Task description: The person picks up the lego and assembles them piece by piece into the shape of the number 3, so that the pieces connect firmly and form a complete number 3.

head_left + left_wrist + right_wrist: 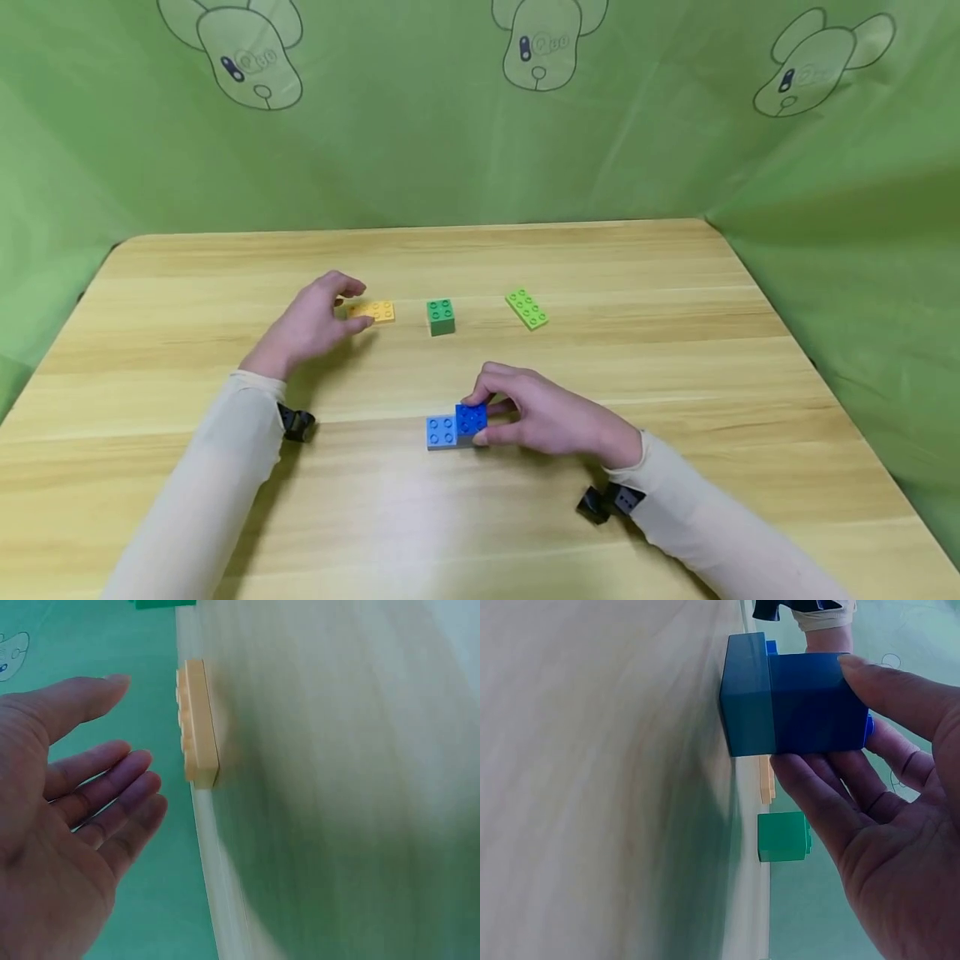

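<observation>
My right hand (551, 414) pinches a dark blue brick (471, 418) between thumb and fingers. That brick sits on the right half of a light blue brick (441, 432), whose left studs stay uncovered; the right wrist view shows the dark blue brick (817, 703) flush against the light blue one (748, 697). My left hand (311, 321) hovers around a flat yellow-orange brick (382, 312), fingers spread and thumb apart. In the left wrist view a gap separates the left hand (67, 795) from the yellow-orange brick (201, 724).
A green square brick (441, 317) stands near the table's middle, right of the yellow-orange one. Farther right lies a flat lime brick (527, 309), set at a slant. Green cloth (420, 158) hangs behind and beside the wooden table (637, 333).
</observation>
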`<control>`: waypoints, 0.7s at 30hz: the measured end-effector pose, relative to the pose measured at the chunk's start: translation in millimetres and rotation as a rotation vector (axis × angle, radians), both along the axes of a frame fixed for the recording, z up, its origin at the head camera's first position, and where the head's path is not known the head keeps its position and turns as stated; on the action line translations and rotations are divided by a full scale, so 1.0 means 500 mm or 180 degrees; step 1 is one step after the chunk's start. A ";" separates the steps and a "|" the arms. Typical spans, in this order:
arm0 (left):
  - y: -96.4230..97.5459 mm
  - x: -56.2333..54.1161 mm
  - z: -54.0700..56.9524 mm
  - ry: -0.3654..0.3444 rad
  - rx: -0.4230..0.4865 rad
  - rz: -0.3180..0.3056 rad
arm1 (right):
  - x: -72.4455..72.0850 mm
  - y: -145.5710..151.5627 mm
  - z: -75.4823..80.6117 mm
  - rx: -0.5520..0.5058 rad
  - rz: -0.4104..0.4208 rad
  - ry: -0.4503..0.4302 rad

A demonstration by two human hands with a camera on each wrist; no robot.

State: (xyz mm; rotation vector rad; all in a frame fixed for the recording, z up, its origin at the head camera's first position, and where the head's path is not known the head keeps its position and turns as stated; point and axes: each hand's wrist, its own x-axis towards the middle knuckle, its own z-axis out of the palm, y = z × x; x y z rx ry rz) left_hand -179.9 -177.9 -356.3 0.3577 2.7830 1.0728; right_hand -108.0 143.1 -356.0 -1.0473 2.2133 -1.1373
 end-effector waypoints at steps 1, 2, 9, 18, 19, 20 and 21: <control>0.000 -0.003 0.000 -0.0011 -0.0052 -0.0025 | 0.000 0.001 0.000 0.0003 -0.0007 0.0023; 0.000 -0.007 0.000 -0.0025 -0.0098 -0.0048 | 0.000 0.002 0.000 0.0006 -0.0019 0.0034; 0.002 -0.029 0.001 -0.0134 -0.0354 -0.0125 | 0.000 0.006 0.004 0.0042 -0.0029 0.0086; -0.005 -0.040 -0.011 -0.0056 -0.0621 -0.0313 | 0.001 0.001 -0.002 -0.0024 0.0023 0.0053; -0.005 -0.041 -0.012 -0.0053 -0.0643 -0.0330 | 0.002 0.001 -0.003 -0.0012 0.0024 0.0061; -0.004 -0.042 -0.014 -0.0037 -0.0664 -0.0352 | 0.002 0.002 -0.004 -0.0001 0.0018 0.0076; -0.003 -0.042 -0.015 -0.0014 -0.0672 -0.0371 | 0.003 0.003 -0.004 0.0014 0.0010 0.0094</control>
